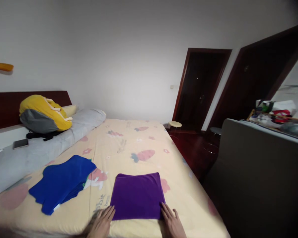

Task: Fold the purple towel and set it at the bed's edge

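The folded purple cloth (137,195) lies square on the bed (129,142), just ahead of both hands. The left hand (101,224) and right hand (172,222) rest flat at its near corners, equally near, fingers spread and gripping nothing.

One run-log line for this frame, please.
left hand, right hand: flat at folded purple cloth near corners | blue cloth beside | patterned bedsheet

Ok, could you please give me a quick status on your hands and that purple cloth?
Left hand, right hand flat, flanking purple cloth. Cloth folded square on bed. Blue cloth lies apart.
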A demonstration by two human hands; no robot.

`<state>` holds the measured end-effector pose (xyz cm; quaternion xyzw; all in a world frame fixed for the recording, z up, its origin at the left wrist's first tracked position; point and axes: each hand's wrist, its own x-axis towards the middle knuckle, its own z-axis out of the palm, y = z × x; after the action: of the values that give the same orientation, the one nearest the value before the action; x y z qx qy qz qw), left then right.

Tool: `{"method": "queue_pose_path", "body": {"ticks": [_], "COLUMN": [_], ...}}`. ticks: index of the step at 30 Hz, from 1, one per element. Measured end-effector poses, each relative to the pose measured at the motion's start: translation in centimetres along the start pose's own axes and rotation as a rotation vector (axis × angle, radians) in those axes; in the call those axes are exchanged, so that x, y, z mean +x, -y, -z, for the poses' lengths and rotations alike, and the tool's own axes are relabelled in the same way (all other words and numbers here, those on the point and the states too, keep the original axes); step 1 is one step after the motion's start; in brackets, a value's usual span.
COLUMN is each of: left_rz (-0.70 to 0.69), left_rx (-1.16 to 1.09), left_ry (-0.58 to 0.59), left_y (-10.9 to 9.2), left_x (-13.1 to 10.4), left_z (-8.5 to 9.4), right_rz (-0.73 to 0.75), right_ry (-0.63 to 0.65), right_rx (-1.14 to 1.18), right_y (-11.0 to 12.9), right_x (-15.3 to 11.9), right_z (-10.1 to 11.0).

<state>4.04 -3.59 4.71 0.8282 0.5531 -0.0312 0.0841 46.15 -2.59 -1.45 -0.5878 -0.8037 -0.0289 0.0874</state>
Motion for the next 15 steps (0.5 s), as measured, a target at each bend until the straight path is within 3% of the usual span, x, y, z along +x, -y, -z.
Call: {"method": "queue_pose_path", "body": {"ticks": [4,8,11,15], "left_rz": [-0.039,-0.003,0.064,0.08], "left_rx": [0.024,0.044,0.061,0.007], "left_ry": [-0.063,-0.1,-0.123,-0.14], "left_y": [0.7,0.4,-0.2,-0.7], "left_x": [1.0,1.4,1.3,1.1], "left_z": [-1.1,-1.7,-1.3,-0.3], "right_rz": [-0.017,-0.051,-0.089,-0.109], "right_ry": [-0.018,0.028,0.087,0.071], "right_rx": [0.046,0.126,0.206,0.327], "right_y": [0.4,0.8,1.3,1.5], "right_x": [0.1,0.3,0.6,0.9], "right_z": [0.3,2.0,4.0,6.0]}}
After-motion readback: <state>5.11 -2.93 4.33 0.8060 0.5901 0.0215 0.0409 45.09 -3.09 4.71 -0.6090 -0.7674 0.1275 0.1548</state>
